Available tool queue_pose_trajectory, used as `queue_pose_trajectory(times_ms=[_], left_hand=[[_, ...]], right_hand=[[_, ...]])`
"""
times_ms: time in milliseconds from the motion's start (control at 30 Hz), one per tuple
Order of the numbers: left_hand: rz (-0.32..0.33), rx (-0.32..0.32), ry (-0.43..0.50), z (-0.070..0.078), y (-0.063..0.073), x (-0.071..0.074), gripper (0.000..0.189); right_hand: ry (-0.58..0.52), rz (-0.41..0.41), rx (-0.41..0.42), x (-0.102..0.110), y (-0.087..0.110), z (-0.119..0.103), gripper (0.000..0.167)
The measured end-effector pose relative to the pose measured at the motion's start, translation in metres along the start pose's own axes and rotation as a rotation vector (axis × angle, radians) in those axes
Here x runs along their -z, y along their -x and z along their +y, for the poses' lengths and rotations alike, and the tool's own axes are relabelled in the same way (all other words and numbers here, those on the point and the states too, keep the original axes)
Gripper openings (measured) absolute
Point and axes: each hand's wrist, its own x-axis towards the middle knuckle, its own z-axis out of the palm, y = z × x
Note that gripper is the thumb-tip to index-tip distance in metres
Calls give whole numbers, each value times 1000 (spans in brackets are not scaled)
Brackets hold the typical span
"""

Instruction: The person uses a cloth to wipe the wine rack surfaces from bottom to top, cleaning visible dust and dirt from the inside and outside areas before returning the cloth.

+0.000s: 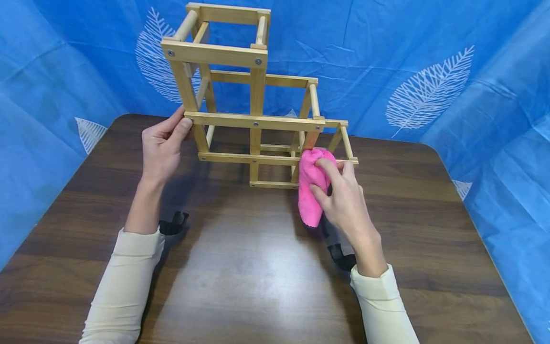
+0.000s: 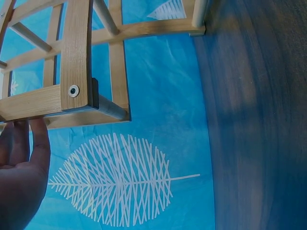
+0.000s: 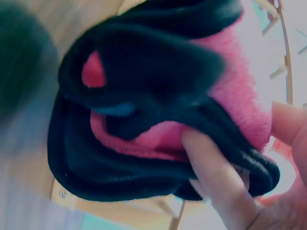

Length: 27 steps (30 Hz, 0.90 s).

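A stepped wooden rack of slats and round rods, joined with screws, stands at the far side of the table. My left hand grips its left end between thumb and fingers, at the middle slat. In the left wrist view, fingertips press the slat's underside near a screw head. At the rack's right side, my right hand holds a bunched pink cloth against an upright and the lower slat. The right wrist view shows the fluffy pink cloth folded, with black parts and edges, pinched by the fingers.
The brown wood-grain table spreads out before the rack. A blue curtain with white leaf prints hangs close behind and at both sides. Black straps show at the wrists.
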Motion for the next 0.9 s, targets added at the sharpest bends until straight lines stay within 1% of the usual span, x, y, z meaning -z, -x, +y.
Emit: queue_pose_trajectory(times_ms=[167,267,433,600,667,700,833,900], left_hand=[[6,-3,28,-1,0,0,31],[4,-4,42,0,-1,-1,31],[5,-7,36,-1,-1,-1,31],[8,-18,38,-2,-1,-1,31],[7,-22,34,-2,-1,-1,31],[7,-22,33,-2,0,-1,31],[6,-18,30,-2,-1,-1,31],[9,-13,32,-2,-1,-1,31]], right_hand=[[-21,41,-70,-10,0,-7,53],[-21,66,-85,-14,0,-9,53],[-27,126,-59,-16,0,-8,49],[-78,192,-23,-8,0,-8,42],[-96,254,-7,-2,0,-10,38],[-105,301,2,1,-1,-12,37],[-204,535,61,8,-4,-18,34],[-263,633,102,8,-7,-22,34]])
